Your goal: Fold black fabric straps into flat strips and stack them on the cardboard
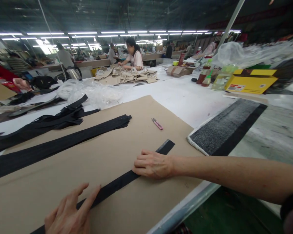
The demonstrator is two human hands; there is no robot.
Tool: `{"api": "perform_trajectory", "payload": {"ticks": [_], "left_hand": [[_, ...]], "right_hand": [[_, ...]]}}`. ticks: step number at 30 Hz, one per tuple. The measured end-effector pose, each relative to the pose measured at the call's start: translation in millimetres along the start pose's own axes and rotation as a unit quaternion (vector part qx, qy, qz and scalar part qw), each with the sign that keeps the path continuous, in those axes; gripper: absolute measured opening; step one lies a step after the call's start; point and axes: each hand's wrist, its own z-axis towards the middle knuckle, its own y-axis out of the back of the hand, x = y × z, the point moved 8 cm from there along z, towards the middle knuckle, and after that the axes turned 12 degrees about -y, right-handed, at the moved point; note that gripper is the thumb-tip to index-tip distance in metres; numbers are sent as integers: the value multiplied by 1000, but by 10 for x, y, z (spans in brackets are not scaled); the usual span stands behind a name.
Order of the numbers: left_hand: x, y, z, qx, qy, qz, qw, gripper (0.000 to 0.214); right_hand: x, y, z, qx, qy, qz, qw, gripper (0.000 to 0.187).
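Observation:
A long narrow black strip (117, 184), which looks like fabric, lies slantwise on the brown board. My left hand (69, 209) rests over its near part with fingers spread and the index fingertip by the strip's edge. Farther along, my right hand (152, 165) has its fingers curled together over the strip, pressing or pinching it; the fingertips' exact hold is hidden. Beyond that hand the strip's far end (166, 147) shows, with a greyish band along one edge. Pink-handled thread snips (157, 123) lie on the board past the right hand.
A stack of black strips (63, 143) lies left on the brown board (146, 110), with more loose strips (36, 128) behind. On the right are a grey-and-black pad (224, 126), a yellow box (252, 81) and bottles (206, 78). A co-worker (134, 57) sits behind beige pieces (127, 75).

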Motion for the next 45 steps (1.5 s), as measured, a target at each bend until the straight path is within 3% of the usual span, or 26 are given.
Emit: {"api": "perform_trajectory", "payload": {"ticks": [3,6,10,18,24,29,34,39,45], "left_hand": [[-341,28,328,-48,-59,-100,992,49],[-696,-70,598,-52,-95,-192,975,42],[-912,-195,698,-43,-118,-184,975,41],[-941,-218,662,-50,-167,-121,977,47],[-968,-343,676,22,-157,-83,984,61],[-1025,-324,737,48,-157,-48,985,69],[-1076,-324,807,107,-129,-21,986,68],[-1099,-295,841,130,-131,10,983,65],[-1196,-214,1051,86,-131,-50,986,49]], "right_hand": [[7,-15,4,-4,-3,-2,1000,21],[0,-34,-3,-8,-6,-5,1000,20],[-36,-49,-54,-9,-2,-5,1000,22],[-156,-50,-234,-4,-2,-10,1000,23],[-241,-30,-366,9,-10,-19,1000,21],[-308,-2,-466,6,-16,-30,999,21],[-362,41,-571,-5,-14,-38,999,18],[-428,92,-682,-11,-20,-47,999,21],[-439,92,-733,-23,-17,-57,998,21]]}}
